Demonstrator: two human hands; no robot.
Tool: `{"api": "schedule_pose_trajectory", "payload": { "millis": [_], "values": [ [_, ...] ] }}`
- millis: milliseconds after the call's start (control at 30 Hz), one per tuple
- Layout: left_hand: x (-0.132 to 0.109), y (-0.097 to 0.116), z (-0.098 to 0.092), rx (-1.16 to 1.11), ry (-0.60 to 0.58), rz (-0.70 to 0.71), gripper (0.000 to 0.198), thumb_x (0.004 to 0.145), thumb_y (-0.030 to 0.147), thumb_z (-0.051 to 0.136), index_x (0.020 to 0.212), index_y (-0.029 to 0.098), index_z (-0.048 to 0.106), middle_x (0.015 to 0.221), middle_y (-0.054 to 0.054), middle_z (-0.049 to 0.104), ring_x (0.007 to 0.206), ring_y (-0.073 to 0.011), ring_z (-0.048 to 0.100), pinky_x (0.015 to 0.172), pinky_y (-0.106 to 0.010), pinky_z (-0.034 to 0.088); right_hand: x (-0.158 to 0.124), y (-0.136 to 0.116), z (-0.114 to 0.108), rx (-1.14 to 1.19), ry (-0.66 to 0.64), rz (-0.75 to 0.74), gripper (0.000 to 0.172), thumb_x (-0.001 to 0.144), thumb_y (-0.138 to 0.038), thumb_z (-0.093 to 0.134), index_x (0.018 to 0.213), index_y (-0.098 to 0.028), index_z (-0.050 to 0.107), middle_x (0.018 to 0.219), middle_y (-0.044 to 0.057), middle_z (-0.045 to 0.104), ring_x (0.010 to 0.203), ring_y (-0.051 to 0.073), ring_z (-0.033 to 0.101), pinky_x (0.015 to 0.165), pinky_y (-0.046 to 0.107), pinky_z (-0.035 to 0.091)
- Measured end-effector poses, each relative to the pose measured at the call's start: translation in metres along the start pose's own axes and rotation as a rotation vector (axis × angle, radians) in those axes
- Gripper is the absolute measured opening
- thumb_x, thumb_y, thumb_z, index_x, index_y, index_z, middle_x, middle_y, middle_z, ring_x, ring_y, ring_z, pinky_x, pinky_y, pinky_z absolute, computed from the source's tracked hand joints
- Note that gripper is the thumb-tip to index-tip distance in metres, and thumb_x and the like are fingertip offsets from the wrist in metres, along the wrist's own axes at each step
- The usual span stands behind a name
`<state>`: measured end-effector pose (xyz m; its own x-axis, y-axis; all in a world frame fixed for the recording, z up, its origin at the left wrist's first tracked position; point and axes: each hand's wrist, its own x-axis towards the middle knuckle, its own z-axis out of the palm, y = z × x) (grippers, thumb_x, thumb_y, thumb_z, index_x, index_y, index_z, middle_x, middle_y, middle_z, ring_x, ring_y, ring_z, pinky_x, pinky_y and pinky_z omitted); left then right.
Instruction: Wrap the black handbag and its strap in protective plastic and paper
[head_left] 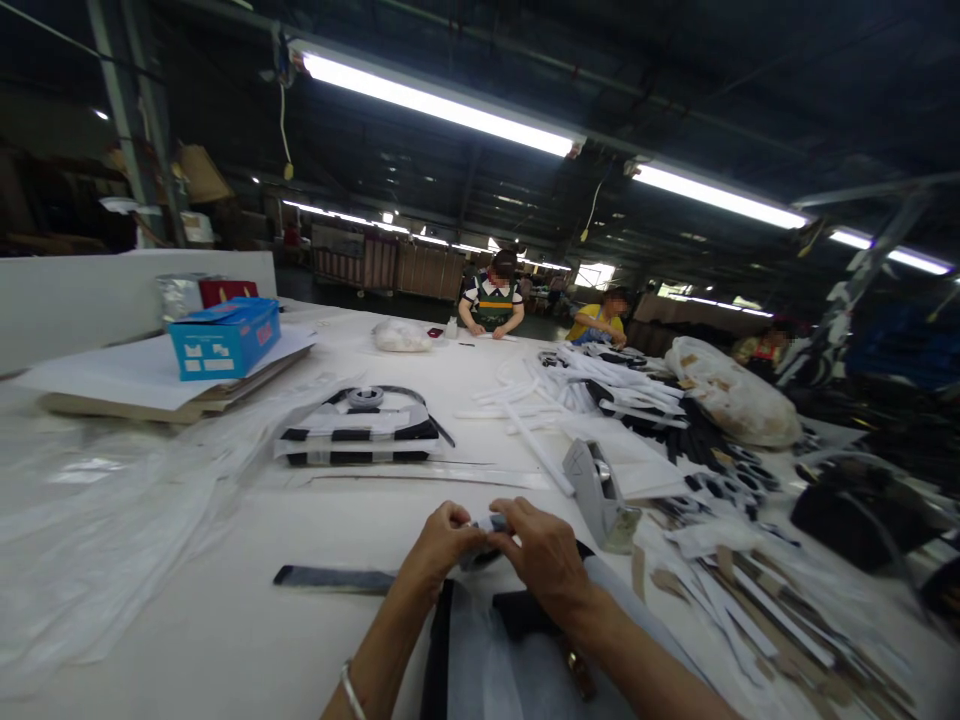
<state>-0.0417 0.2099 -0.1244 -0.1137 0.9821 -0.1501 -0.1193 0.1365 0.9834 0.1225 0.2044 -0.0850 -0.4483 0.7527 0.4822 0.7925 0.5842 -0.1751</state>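
Observation:
Both hands meet over the near edge of the table, fingers pinched on a small grey-and-white piece [489,523]. My left hand [442,548] grips its left end, and my right hand [546,558] closes over the right end. Just below the fingers is a dark, rounded part [480,560], half hidden by the hands. Under my forearms lies black material with a whitish, see-through sheet [484,650]. A flat dark strip [334,578] extends to the left, passing behind my left wrist.
A tape dispenser [600,495] stands beyond my right hand. Farther off lies a wrapped black-and-white stack [364,430] topped by a grey roll [365,398]. White tubes [536,440] and paper strips [765,610] clutter the right. A blue box [225,340] sits left; co-workers sit beyond.

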Motion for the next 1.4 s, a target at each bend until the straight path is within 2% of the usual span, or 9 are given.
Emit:
{"api": "schedule_pose_trajectory", "payload": {
  "millis": [167, 333, 500, 667, 833, 1000, 1067, 1167, 1400],
  "values": [
    [0.000, 0.001, 0.002, -0.017, 0.018, 0.023, 0.035, 0.044, 0.028, 0.074, 0.067, 0.020, 0.050, 0.055, 0.007, 0.048, 0.057, -0.0124, 0.043, 0.057, -0.027, 0.032, 0.016, 0.003, -0.007, -0.166, 0.035, -0.418, 0.012, 0.086, -0.023, 0.069, 0.097, -0.029, 0.069, 0.098, 0.002, 0.071, 0.084, 0.021, 0.063, 0.075, 0.035, 0.043],
    [0.000, 0.002, -0.002, -0.034, 0.010, 0.014, 0.031, 0.048, 0.029, 0.073, 0.068, 0.019, 0.051, 0.055, 0.007, 0.050, 0.056, -0.0127, 0.044, 0.057, -0.027, 0.033, 0.023, 0.001, -0.010, -0.079, 0.156, -0.299, 0.060, 0.079, -0.024, 0.074, 0.134, -0.017, 0.050, 0.126, 0.014, 0.062, 0.113, 0.028, 0.056, 0.093, 0.043, 0.044],
    [0.002, 0.003, -0.004, -0.045, 0.000, 0.007, 0.030, 0.048, 0.029, 0.072, 0.067, 0.020, 0.050, 0.055, 0.006, 0.050, 0.055, -0.0127, 0.044, 0.057, -0.027, 0.034, 0.018, -0.001, -0.004, -0.028, 0.228, -0.366, 0.002, 0.089, -0.021, 0.063, 0.089, -0.021, 0.061, 0.093, 0.005, 0.067, 0.093, 0.022, 0.061, 0.098, 0.043, 0.043],
    [0.005, 0.003, -0.002, -0.048, 0.011, 0.022, 0.032, 0.047, 0.030, 0.073, 0.067, 0.019, 0.051, 0.056, 0.006, 0.051, 0.058, -0.0137, 0.046, 0.059, -0.027, 0.035, 0.015, 0.002, -0.002, -0.002, 0.215, -0.453, 0.014, 0.093, -0.018, 0.056, 0.102, -0.025, 0.064, 0.097, 0.002, 0.070, 0.099, 0.019, 0.063, 0.108, 0.045, 0.038],
    [0.008, -0.001, -0.002, -0.047, 0.034, -0.007, 0.031, 0.046, 0.029, 0.073, 0.064, 0.020, 0.050, 0.054, 0.006, 0.050, 0.055, -0.0124, 0.043, 0.057, -0.028, 0.032, 0.019, 0.003, 0.000, -0.062, 0.250, -0.363, 0.063, 0.087, -0.014, 0.058, 0.146, -0.018, 0.035, 0.134, 0.014, 0.059, 0.123, 0.026, 0.055, 0.110, 0.051, 0.038],
    [0.007, 0.000, -0.004, -0.050, 0.031, -0.009, 0.029, 0.049, 0.029, 0.071, 0.067, 0.020, 0.050, 0.055, 0.006, 0.050, 0.055, -0.0125, 0.043, 0.057, -0.027, 0.032, 0.021, 0.000, 0.003, -0.021, 0.313, -0.387, 0.035, 0.089, -0.015, 0.056, 0.123, -0.020, 0.052, 0.117, 0.011, 0.064, 0.114, 0.024, 0.059, 0.109, 0.050, 0.039],
    [0.008, 0.001, -0.003, -0.039, 0.028, -0.007, 0.030, 0.049, 0.027, 0.072, 0.067, 0.020, 0.049, 0.054, 0.007, 0.049, 0.055, -0.0122, 0.042, 0.056, -0.027, 0.032, 0.021, -0.002, 0.002, -0.004, 0.291, -0.409, 0.010, 0.091, -0.016, 0.054, 0.097, -0.022, 0.059, 0.100, 0.006, 0.066, 0.101, 0.021, 0.062, 0.110, 0.048, 0.039],
    [0.009, 0.002, -0.002, -0.022, 0.030, 0.004, 0.033, 0.048, 0.027, 0.073, 0.067, 0.021, 0.048, 0.053, 0.009, 0.045, 0.055, -0.0113, 0.039, 0.055, -0.026, 0.030, 0.019, -0.002, -0.001, 0.011, 0.211, -0.429, 0.019, 0.093, -0.013, 0.049, 0.078, -0.022, 0.056, 0.085, 0.001, 0.063, 0.090, 0.017, 0.062, 0.111, 0.047, 0.036],
    [0.006, -0.004, -0.002, 0.035, 0.033, 0.041, 0.030, 0.054, 0.022, 0.071, 0.072, 0.020, 0.048, 0.056, 0.008, 0.046, 0.056, -0.0119, 0.042, 0.055, -0.025, 0.030, 0.025, 0.014, -0.004, 0.380, -0.128, -0.188, 0.035, 0.084, -0.016, 0.060, 0.119, -0.021, 0.061, 0.102, 0.006, 0.070, 0.098, 0.022, 0.064, 0.098, 0.044, 0.046]
  ]
}}
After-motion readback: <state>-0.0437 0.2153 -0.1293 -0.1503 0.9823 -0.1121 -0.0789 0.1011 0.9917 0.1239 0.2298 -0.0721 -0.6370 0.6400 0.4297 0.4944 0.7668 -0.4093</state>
